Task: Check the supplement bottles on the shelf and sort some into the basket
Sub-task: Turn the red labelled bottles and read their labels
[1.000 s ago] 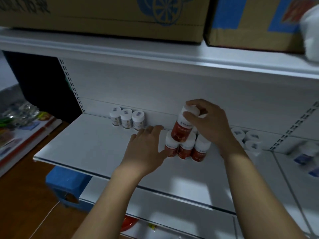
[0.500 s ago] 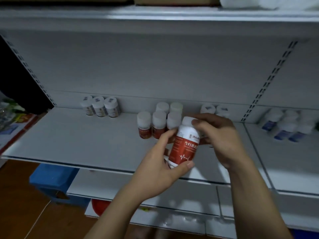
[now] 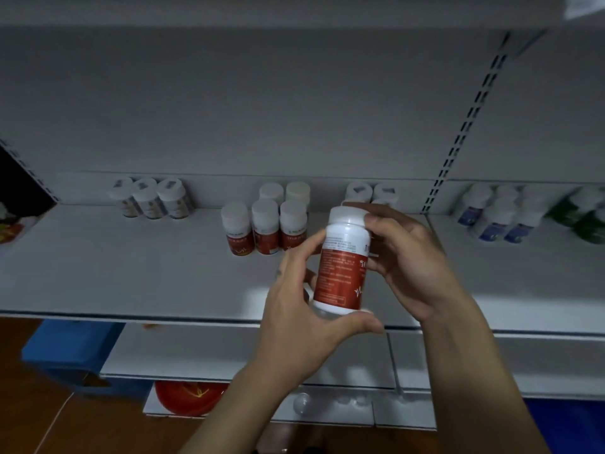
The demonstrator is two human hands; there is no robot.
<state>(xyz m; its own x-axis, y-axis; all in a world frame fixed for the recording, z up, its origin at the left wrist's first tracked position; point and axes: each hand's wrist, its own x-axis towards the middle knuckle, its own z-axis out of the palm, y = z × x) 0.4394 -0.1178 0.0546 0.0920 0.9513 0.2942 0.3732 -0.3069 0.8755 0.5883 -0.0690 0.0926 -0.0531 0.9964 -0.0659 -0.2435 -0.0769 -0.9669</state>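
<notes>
My left hand [image 3: 304, 309] and right hand [image 3: 409, 257] curl round the red bottle [image 3: 340, 270], lifted off the ten-o'clock group [image 3: 265, 227]; fine print now faces me for checking.

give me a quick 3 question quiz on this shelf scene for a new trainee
1. True or false: only one hand grips the held red-label bottle.
2. How many front-row red bottles stand on the shelf? A two, B three, C five.
3. Fill in: the far-right bottles are white and ___.

Key: 1 false, the left hand and the right hand both hold it. 2 B. 3 green.
</notes>
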